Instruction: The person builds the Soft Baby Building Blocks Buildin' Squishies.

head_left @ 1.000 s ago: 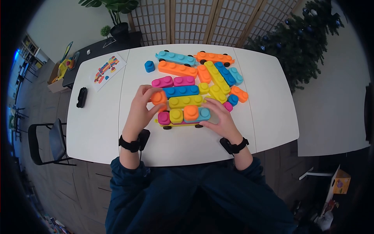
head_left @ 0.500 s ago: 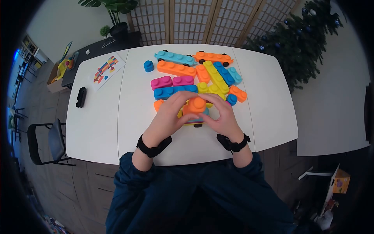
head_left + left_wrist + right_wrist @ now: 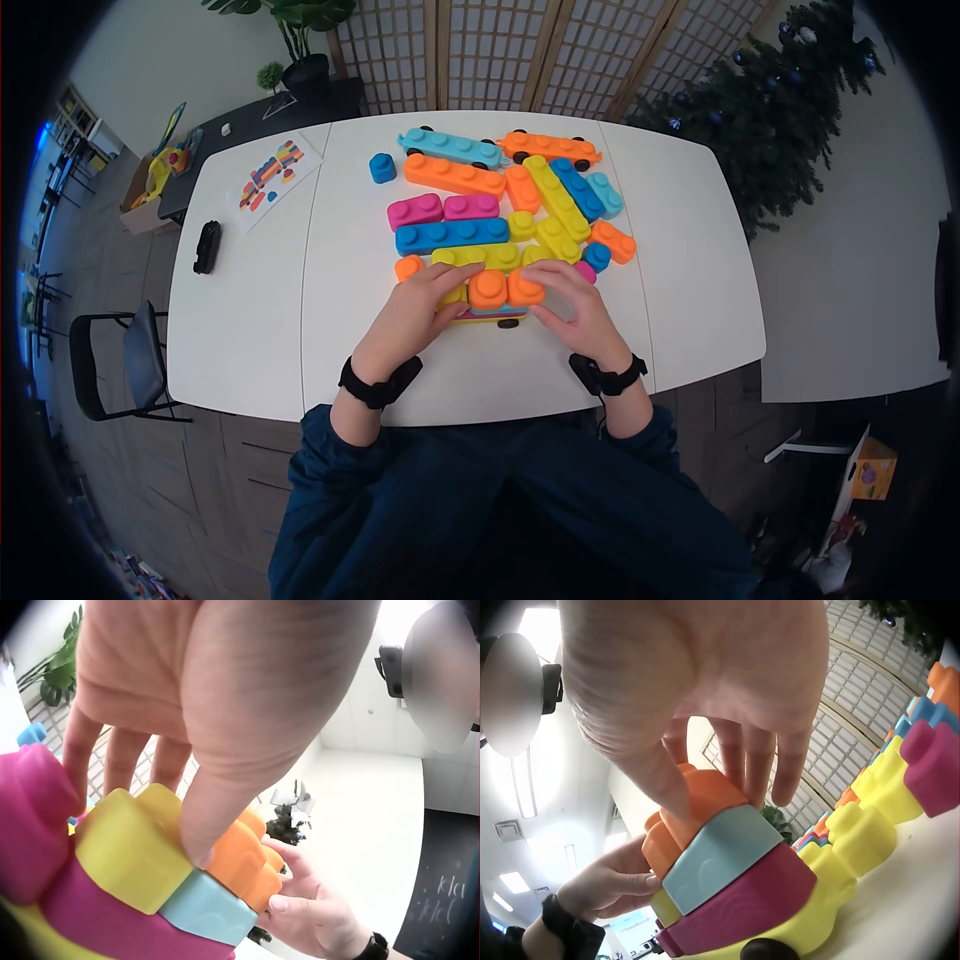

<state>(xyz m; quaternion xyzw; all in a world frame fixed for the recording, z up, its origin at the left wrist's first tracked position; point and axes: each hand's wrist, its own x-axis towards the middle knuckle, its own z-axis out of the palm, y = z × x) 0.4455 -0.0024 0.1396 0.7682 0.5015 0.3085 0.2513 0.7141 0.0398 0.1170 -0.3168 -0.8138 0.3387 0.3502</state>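
Observation:
Two orange blocks (image 3: 488,289) sit side by side on a light-blue block (image 3: 724,855). Under that lies a magenta block (image 3: 750,900) on a yellow wheeled base (image 3: 810,930). My right hand (image 3: 580,312) pinches the right orange block (image 3: 709,793) between thumb and fingers. My left hand (image 3: 405,320) holds the left orange block (image 3: 238,862), its thumb tip on the near side and its fingers behind. A yellow block (image 3: 135,847) and a magenta block (image 3: 37,825) stand left of the orange pair; the left hand hides part of them from above.
Behind the stack lie loose blocks: a long yellow one (image 3: 480,256), a long blue one (image 3: 450,236) and several others. A light-blue wheeled base (image 3: 452,147) and an orange one (image 3: 550,149) stand at the back. A picture sheet (image 3: 272,182) and a black object (image 3: 207,248) are at left.
My left hand carried an orange block from the left over to the stack, where both hands met around it. It now sits beside the other orange block, and the hands are slightly farther apart.

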